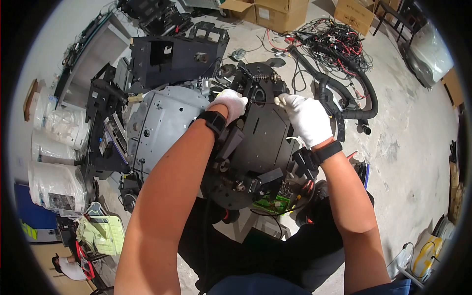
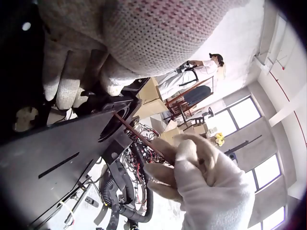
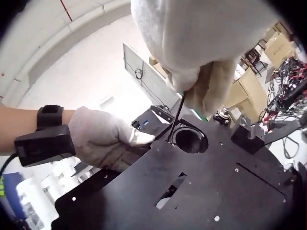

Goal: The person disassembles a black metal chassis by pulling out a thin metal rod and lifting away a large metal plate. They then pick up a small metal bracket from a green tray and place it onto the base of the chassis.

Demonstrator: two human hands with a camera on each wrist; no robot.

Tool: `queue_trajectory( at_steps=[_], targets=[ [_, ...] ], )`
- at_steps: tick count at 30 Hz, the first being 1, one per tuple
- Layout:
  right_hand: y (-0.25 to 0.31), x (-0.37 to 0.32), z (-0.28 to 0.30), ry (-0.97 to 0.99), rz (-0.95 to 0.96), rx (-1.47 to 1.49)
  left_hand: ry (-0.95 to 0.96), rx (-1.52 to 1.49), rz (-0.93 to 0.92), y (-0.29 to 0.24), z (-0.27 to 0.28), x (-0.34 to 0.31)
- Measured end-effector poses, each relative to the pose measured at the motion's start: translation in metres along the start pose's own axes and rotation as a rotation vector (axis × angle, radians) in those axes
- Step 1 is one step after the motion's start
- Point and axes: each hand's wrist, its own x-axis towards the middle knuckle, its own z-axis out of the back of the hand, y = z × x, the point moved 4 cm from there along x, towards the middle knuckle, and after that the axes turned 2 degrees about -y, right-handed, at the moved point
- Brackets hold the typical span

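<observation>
A black metal plate (image 1: 260, 140) with a round opening (image 3: 190, 140) lies in front of the person. The white-gloved right hand (image 1: 307, 118) pinches a thin dark rod (image 3: 178, 115), whose lower end meets the plate beside that opening. In the left wrist view the rod (image 2: 136, 134) slants from the right hand (image 2: 211, 187) down to the plate. The gloved left hand (image 3: 103, 139) grips the plate's edge, thumb near the rod's tip and the other fingers partly hidden below.
A grey round-edged panel (image 1: 169, 115) stands left of the plate. Tangled cables (image 1: 339, 46) and a black corrugated hose (image 1: 371, 101) lie on the floor at the right. Cardboard boxes (image 1: 280, 14) are at the back. Another person (image 2: 206, 69) stands in the background.
</observation>
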Motion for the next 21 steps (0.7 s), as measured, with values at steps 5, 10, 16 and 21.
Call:
queue_trajectory(
  at_steps=[5, 10, 16, 21],
  targets=[
    [-0.001, 0.002, -0.008, 0.180, -0.412, 0.446, 0.028, 0.155, -0.104, -0.009, 0.002, -0.004],
    [-0.013, 0.000, -0.023, 0.219, -0.744, 1.136, 0.004, -0.126, 0.043, -0.014, 0.015, -0.027],
    [-0.034, -0.008, -0.054, 0.343, -0.964, 1.899, 0.000, -0.075, 0.051, -0.010, 0.010, -0.016],
    [-0.019, -0.003, -0.041, 0.232, -0.735, 1.404, 0.003, -0.042, 0.001, -0.008, 0.007, -0.010]
  ],
)
